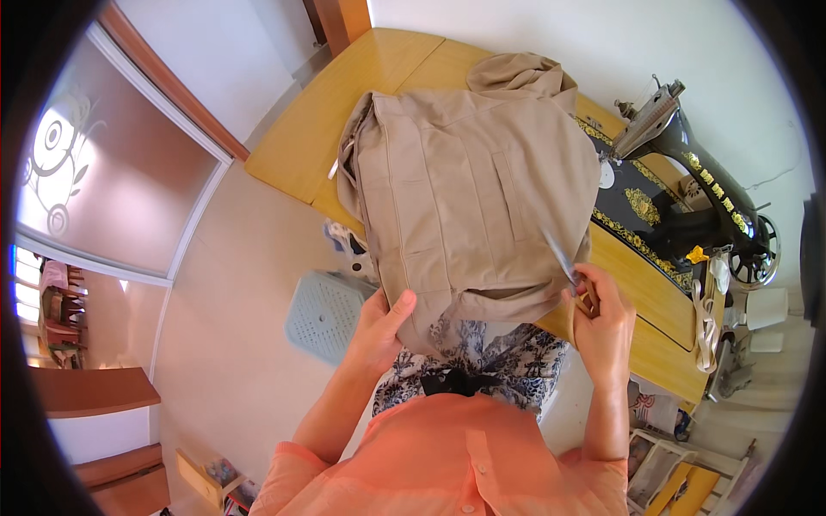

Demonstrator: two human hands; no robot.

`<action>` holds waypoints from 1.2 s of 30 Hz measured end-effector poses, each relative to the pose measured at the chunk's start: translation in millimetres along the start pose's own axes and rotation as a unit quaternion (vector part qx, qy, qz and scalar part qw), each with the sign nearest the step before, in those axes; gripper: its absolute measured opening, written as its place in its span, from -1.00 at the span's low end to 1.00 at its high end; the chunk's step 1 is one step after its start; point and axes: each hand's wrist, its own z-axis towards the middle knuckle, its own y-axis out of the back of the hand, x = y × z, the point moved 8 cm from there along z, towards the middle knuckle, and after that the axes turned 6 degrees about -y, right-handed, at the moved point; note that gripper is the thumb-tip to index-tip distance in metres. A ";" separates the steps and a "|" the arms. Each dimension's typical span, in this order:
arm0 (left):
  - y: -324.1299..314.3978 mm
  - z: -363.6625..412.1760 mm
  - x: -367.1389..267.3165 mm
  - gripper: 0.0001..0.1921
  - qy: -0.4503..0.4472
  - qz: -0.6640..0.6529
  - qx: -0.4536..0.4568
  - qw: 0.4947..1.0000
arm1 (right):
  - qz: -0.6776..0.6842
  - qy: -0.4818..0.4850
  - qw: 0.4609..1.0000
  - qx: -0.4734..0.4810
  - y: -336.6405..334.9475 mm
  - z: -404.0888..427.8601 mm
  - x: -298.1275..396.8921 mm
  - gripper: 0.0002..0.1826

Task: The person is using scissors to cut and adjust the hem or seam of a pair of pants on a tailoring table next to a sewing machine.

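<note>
A beige jacket (452,193) lies spread over the wooden sewing table (381,58), with a slit pocket on its front and its lower edge hanging towards my lap. My left hand (381,329) grips the jacket's lower left corner, thumb on top. In my right hand (600,316), beside the lower right part of the jacket, is a slim pointed metal tool (560,258), blurred, perhaps scissors; the fingers hide its handle. A narrow beige strip hangs by these fingers. An opening shows along the jacket's lower edge, between the hands.
A black sewing machine (716,174) with gold decoration stands at the right. Looped beige tape (705,329) hangs at the table's right end. A pale blue plastic stool (326,316) stands on the floor at the left. A white rack (658,464) is low at the right.
</note>
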 end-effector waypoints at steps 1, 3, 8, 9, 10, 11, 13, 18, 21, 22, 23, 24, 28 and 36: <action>1.8 -1.2 2.2 -0.50 0.015 0.021 -0.008 1.000 | 0.000 -0.001 1.000 0.003 1.0 -6.8 7.6 -0.64; 0.6 -1.8 4.7 -0.47 0.034 0.043 -0.015 0.998 | 0.053 -0.070 0.996 0.029 -1.2 -19.4 11.9 -0.63; -6.7 1.4 8.0 -0.59 0.025 0.070 -0.019 0.997 | 0.109 0.063 0.991 0.049 -41.8 -15.3 39.7 -0.61; -7.8 1.7 8.8 -0.59 0.026 0.072 -0.019 0.997 | 0.077 0.086 0.993 0.034 -48.3 -13.4 39.9 -0.62; -8.8 2.1 6.6 -0.60 0.011 0.073 -0.020 0.997 | 0.044 0.108 0.993 0.020 -53.3 -12.8 40.0 -0.63; -8.9 2.4 3.9 -0.61 -0.004 0.074 -0.022 0.997 | 0.045 0.107 0.993 0.020 -57.1 -11.5 34.1 -0.63; -4.9 2.7 0.1 -0.60 -0.013 0.082 -0.020 0.996 | 0.037 0.096 0.995 0.004 -57.8 -9.1 20.5 -0.65; -6.3 2.3 -15.1 -0.58 -0.049 0.078 -0.018 0.996 | 0.069 0.059 0.996 -0.005 -56.8 -7.7 15.5 -0.65; -13.8 -0.5 -16.5 -0.59 -0.045 0.099 0.008 0.994 | 0.065 0.052 0.996 -0.025 -49.2 -9.3 16.7 -0.64; -14.0 -2.3 -9.2 -0.61 -0.010 0.074 0.032 0.997 | 0.081 0.022 0.996 -0.004 -48.1 -11.1 17.3 -0.63; -14.4 -4.3 -1.5 -0.62 0.024 0.049 0.055 0.997 | 0.098 -0.009 0.995 0.017 -47.8 -15.3 16.6 -0.63; -10.6 -6.2 2.3 -0.66 0.027 0.022 0.048 0.998 | 0.117 -0.037 0.991 0.046 -48.7 -24.2 11.9 -0.57; -9.2 -9.3 18.3 -0.69 0.074 -0.049 0.031 0.996 | 0.287 -0.082 0.952 0.061 -44.2 -64.1 -2.7 -0.49; -19.6 -6.5 14.9 -0.61 0.083 -0.089 0.032 0.992 | 0.380 -0.186 0.792 0.441 -93.1 -115.0 5.2 -0.16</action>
